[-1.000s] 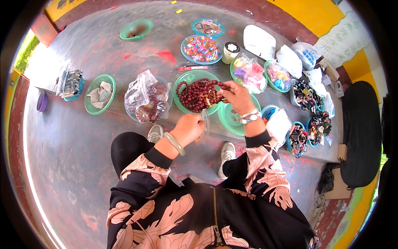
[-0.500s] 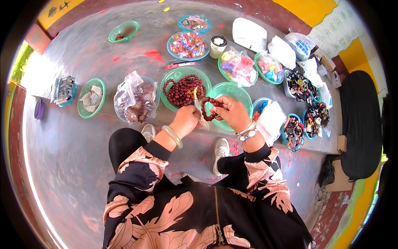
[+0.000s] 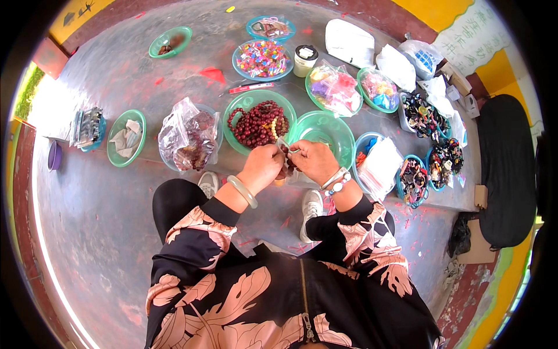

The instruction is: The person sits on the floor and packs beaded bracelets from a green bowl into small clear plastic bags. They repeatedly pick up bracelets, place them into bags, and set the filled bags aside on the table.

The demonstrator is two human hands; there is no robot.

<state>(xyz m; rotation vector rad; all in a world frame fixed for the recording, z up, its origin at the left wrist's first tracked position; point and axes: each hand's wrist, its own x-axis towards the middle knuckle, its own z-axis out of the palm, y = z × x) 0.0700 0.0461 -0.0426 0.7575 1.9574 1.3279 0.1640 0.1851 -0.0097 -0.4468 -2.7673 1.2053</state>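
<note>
My left hand (image 3: 264, 166) is closed on a small clear plastic bag (image 3: 282, 141), mostly covered by its fingers. Against it, the pinched fingers of my right hand (image 3: 314, 163) meet a dark red bead bracelet (image 3: 285, 149). Only a few of its beads show between the hands, and how far it sits inside the bag I cannot tell. Just beyond my hands is a green basin (image 3: 237, 104) heaped with dark red bead bracelets (image 3: 258, 125), a pale yellow strand among them. Another green basin (image 3: 325, 131) stands beyond my right hand, with clear plastic in it.
To the left are a basin with bagged beads (image 3: 190, 136) and a green bowl with pale packets (image 3: 128, 139). Beyond lie a red marker (image 3: 251, 88), a bowl of colourful wrapped pieces (image 3: 263, 59) and a lidded cup (image 3: 305, 61). Baskets of hair ties (image 3: 414, 183) stand at the right.
My right hand has lowered the bracelet toward my left hand and drawn close to it. The bracelet, plainly seen before, is now mostly hidden between my fingers.
</note>
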